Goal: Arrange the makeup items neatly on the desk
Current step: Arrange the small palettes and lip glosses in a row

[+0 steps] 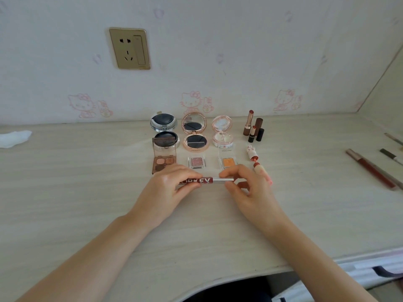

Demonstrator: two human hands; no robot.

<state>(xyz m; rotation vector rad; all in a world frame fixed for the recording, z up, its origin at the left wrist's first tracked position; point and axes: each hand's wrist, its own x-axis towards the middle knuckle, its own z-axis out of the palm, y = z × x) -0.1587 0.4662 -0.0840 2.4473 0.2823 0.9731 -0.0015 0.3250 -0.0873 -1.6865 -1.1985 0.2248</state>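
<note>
The scene is evenly, softly lit. Faint shadows are cast under the hands (174, 184). Edges are bent by wide-angle distortion.

Three compacts (164, 127), three palettes (164, 162)

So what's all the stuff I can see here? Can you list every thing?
lip gloss tube: one, dark red with silver cap, held in front of the rows
round compacts: three, open; black, rose gold, pale pink; back row
brown palette: one, open, front row left
small clear pans: two, pink and orange, front row
lipsticks: about four, brown and black, back right
pink tube: one, uncapped, cap beside it
pencils: several, red and dark, far right
tissue: one, white, far left
wall socket: one, gold
desk: pale wood
left hand: holds red end
right hand: pinches silver cap
</note>
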